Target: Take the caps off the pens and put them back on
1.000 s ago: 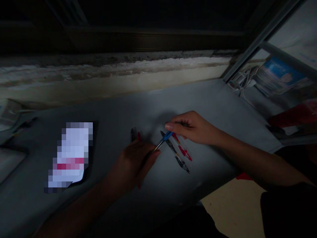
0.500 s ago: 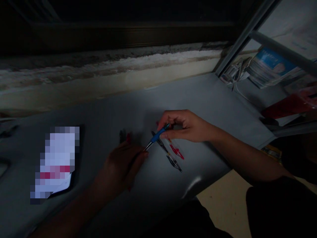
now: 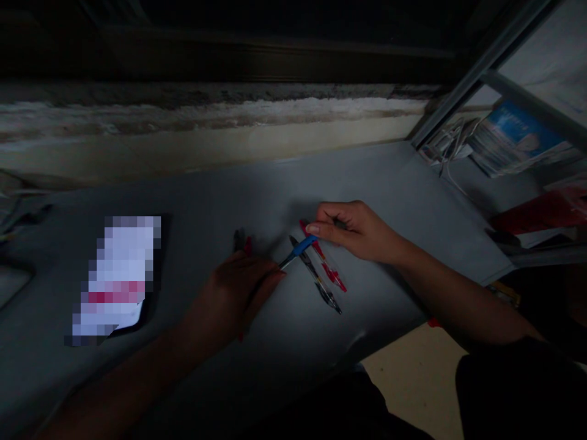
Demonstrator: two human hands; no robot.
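Between my two hands, a blue pen (image 3: pixel 301 247) slants just above the desk. My left hand (image 3: pixel 236 290), dim and seen from the back, is closed around its silver lower part. The thumb and bent fingers of my right hand (image 3: pixel 355 231) pinch its blue upper end, covering the tip. Beneath the pen lie a clear-bodied pen with black ends (image 3: pixel 326 294) and a clear-bodied pen with red ends (image 3: pixel 331 274), side by side. Past my left knuckles, the ends of a dark item (image 3: pixel 237 238) and a red item (image 3: pixel 248 245) show; my hand hides the rest.
A phone with a lit, blurred screen (image 3: pixel 121 275) lies on the grey desk (image 3: pixel 206 201) at the left. On the right, a metal frame (image 3: pixel 536 98) borders a stack of books (image 3: pixel 518 140), cables (image 3: pixel 452 153) and a red item (image 3: pixel 541 211). A wall runs behind.
My right thumb and fingers now cover the blue end that stuck out past them before. Both hands still hold the pen. The whole view has shifted slightly.
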